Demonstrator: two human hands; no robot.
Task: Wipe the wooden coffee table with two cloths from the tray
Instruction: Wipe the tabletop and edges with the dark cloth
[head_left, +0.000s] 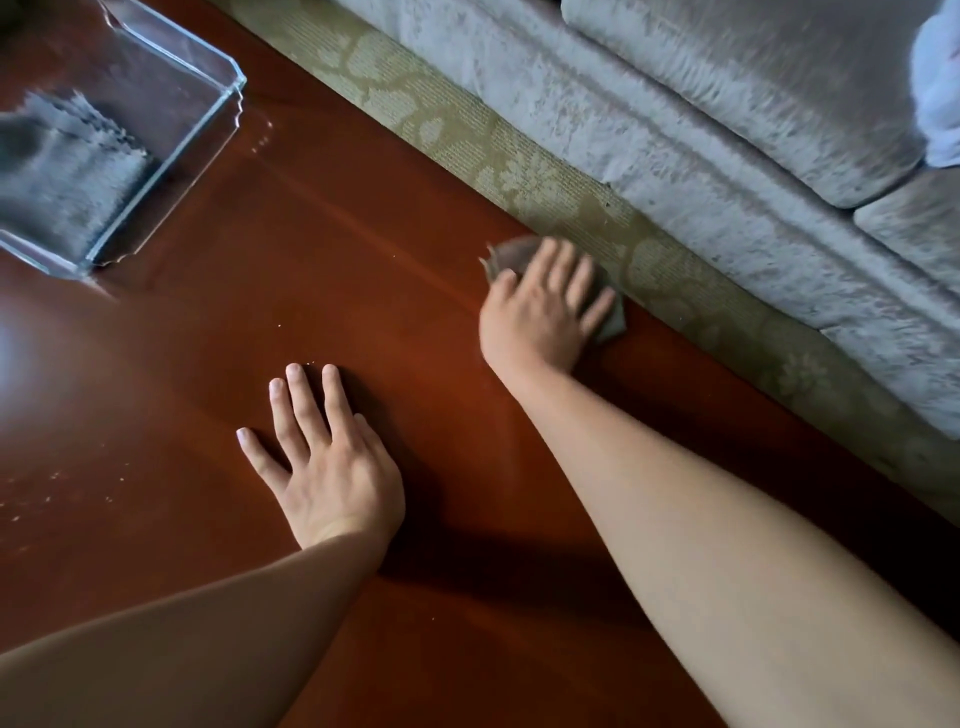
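Observation:
The reddish-brown wooden coffee table (311, 291) fills most of the view. My right hand (545, 306) presses flat on a small grey-brown cloth (511, 252) at the table's far edge; most of the cloth is hidden under the palm and fingers. My left hand (322, 462) lies flat on the bare tabletop, fingers spread, with nothing under it. At the upper left stands a clear glass tray (171, 156) that holds a second grey cloth (67, 176) with a zigzag edge.
A green patterned carpet strip (545, 182) runs along the table's far edge, and beyond it stands a pale grey velvet sofa (727, 130). Small crumbs and specks (52, 488) dot the tabletop at the left.

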